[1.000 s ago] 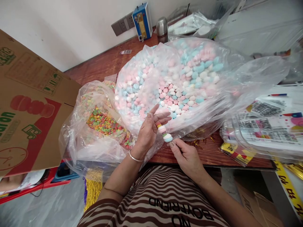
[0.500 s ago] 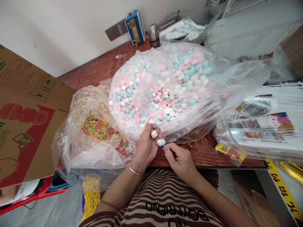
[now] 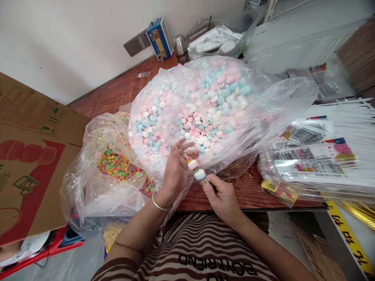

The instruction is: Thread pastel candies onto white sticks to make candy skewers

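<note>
My right hand (image 3: pixel 221 197) pinches the lower end of a short stack of threaded candies (image 3: pixel 199 174), pastel discs in white, pink and blue with small coloured rings between them. What the thumb and finger grip directly is mostly hidden. Beside the stack's upper end is my left hand (image 3: pixel 175 168), its fingers spread and slightly blurred, with no grip on the candies. Just beyond both hands lies a big clear bag of pastel disc candies (image 3: pixel 202 127). Left of it sits a smaller clear bag of tiny coloured ring candies (image 3: pixel 117 164).
A cardboard box (image 3: pixel 35 156) stands at the left. Printed cards in a clear plastic tray (image 3: pixel 310 156) lie on the right. Along the wall are a blue box (image 3: pixel 159 39), a metal flask (image 3: pixel 181 48) and a basket of plastic packaging (image 3: pixel 216 41). The wooden table (image 3: pixel 187 201) ends near my body.
My left hand has let go of the candy stack and its fingers have spread apart. My right hand still pinches the lower end. The whole view has shifted slightly.
</note>
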### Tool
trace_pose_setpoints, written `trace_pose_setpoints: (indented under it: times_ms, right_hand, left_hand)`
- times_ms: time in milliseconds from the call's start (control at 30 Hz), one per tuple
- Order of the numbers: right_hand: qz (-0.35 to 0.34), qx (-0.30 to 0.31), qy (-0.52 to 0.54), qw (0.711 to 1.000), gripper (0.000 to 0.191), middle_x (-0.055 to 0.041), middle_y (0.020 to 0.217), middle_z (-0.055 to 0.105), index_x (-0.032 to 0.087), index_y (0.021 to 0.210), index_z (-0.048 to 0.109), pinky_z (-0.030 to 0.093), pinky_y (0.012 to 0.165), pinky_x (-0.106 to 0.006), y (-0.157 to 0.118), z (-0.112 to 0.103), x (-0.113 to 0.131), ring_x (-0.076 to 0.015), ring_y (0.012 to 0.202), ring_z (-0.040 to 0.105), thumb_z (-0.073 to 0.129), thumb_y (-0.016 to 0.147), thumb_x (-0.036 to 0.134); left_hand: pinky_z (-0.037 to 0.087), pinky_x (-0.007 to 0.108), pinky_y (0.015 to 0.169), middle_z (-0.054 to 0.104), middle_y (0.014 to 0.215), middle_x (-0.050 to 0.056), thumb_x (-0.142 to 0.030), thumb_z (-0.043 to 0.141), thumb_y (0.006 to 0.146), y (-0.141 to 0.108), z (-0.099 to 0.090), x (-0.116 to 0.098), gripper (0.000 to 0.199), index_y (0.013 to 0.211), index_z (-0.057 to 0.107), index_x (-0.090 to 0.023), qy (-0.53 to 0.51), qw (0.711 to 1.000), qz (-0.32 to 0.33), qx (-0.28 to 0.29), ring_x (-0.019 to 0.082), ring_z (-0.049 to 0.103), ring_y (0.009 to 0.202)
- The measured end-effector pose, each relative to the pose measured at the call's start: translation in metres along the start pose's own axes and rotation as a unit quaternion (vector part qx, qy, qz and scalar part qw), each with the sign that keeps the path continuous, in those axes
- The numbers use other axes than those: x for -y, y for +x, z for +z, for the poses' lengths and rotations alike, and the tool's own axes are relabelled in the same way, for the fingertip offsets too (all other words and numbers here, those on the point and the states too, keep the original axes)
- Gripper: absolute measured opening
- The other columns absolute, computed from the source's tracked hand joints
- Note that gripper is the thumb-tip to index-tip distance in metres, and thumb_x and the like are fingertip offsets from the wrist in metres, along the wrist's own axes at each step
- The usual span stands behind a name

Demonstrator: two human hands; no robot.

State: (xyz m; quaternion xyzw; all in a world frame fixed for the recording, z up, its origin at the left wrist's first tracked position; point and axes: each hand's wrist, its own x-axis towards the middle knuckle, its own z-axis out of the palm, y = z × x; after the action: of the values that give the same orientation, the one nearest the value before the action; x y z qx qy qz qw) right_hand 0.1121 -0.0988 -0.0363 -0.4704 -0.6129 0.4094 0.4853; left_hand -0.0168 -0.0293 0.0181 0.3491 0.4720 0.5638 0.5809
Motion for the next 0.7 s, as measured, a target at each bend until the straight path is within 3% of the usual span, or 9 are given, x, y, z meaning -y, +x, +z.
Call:
trace_pose_setpoints:
  times_ms: [67, 167, 300, 367, 433, 567, 700]
  right_hand:
    - [0.010, -0.026, 0.003, 1.000, 0.026, 0.0066, 0.062, 0.043, 0.021, 0.074, 0.052, 0.035, 0.054, -0.020, 0.001, -0.010, -0.001, -0.0085, 0.054, 0.042, 0.050, 0.100, 0.025]
    - [0.033, -0.062, -0.008, 0.998, 0.025, 0.0060, 0.061, 0.046, 0.021, 0.074, 0.055, 0.037, 0.054, -0.020, 0.000, -0.024, -0.004, -0.0090, 0.055, 0.044, 0.052, 0.098, 0.027]
    - [0.058, -0.083, -0.021, 0.995, 0.024, 0.0044, 0.061, 0.051, 0.021, 0.075, 0.057, 0.038, 0.054, -0.021, -0.001, -0.036, -0.010, -0.0102, 0.055, 0.046, 0.053, 0.098, 0.029]
    - [0.063, -0.089, -0.025, 0.994, 0.025, 0.0040, 0.061, 0.053, 0.021, 0.075, 0.058, 0.039, 0.053, -0.021, -0.001, -0.040, -0.012, -0.0107, 0.054, 0.047, 0.052, 0.098, 0.031]
    - [0.068, -0.093, -0.029, 0.993, 0.026, 0.0037, 0.061, 0.054, 0.022, 0.075, 0.058, 0.039, 0.053, -0.021, 0.000, -0.043, -0.014, -0.0110, 0.054, 0.047, 0.052, 0.098, 0.031]
    - [0.073, -0.099, -0.033, 0.992, 0.025, 0.0039, 0.062, 0.054, 0.021, 0.076, 0.059, 0.040, 0.054, -0.021, 0.002, -0.047, -0.015, -0.0110, 0.055, 0.048, 0.052, 0.098, 0.031]
    - [0.067, -0.101, -0.029, 0.992, 0.024, 0.0047, 0.061, 0.053, 0.021, 0.076, 0.060, 0.038, 0.052, -0.021, 0.004, -0.047, -0.016, -0.0102, 0.053, 0.047, 0.053, 0.097, 0.030]
  left_hand:
    - [0.053, 0.033, 0.087, 0.067, 0.115, 0.007, -0.050, 0.055, 0.097, 0.029, -0.008, -0.015, 0.033, 0.119, 0.062, -0.026, 0.153, 0.979, 0.132, 0.013, 0.016, 0.066, 0.092]
    - [0.050, 0.032, 0.085, 0.069, 0.099, 0.005, -0.031, 0.062, 0.093, 0.074, -0.019, -0.028, 0.014, 0.100, 0.070, -0.023, 0.398, 0.889, 0.219, 0.057, 0.018, 0.064, 0.088]
    - [0.047, 0.033, 0.081, 0.069, 0.096, 0.007, -0.014, 0.053, 0.089, 0.117, -0.023, -0.024, 0.019, 0.090, 0.071, -0.020, 0.588, 0.762, 0.227, 0.152, 0.020, 0.062, 0.086]
    - [0.045, 0.032, 0.077, 0.068, 0.093, 0.008, -0.010, 0.051, 0.087, 0.127, -0.020, -0.016, 0.022, 0.084, 0.070, -0.019, 0.633, 0.717, 0.211, 0.201, 0.021, 0.061, 0.084]
    - [0.043, 0.032, 0.075, 0.067, 0.090, 0.008, -0.010, 0.051, 0.088, 0.129, -0.016, -0.010, 0.021, 0.081, 0.069, -0.019, 0.645, 0.697, 0.205, 0.238, 0.021, 0.060, 0.084]
    - [0.042, 0.030, 0.071, 0.066, 0.088, 0.006, -0.017, 0.059, 0.086, 0.120, -0.009, -0.003, 0.010, 0.085, 0.069, -0.019, 0.625, 0.696, 0.182, 0.304, 0.019, 0.058, 0.078]
    - [0.039, 0.029, 0.067, 0.063, 0.080, 0.005, -0.016, 0.066, 0.079, 0.114, -0.007, 0.001, 0.005, 0.082, 0.068, -0.019, 0.649, 0.676, 0.156, 0.314, 0.018, 0.055, 0.073]
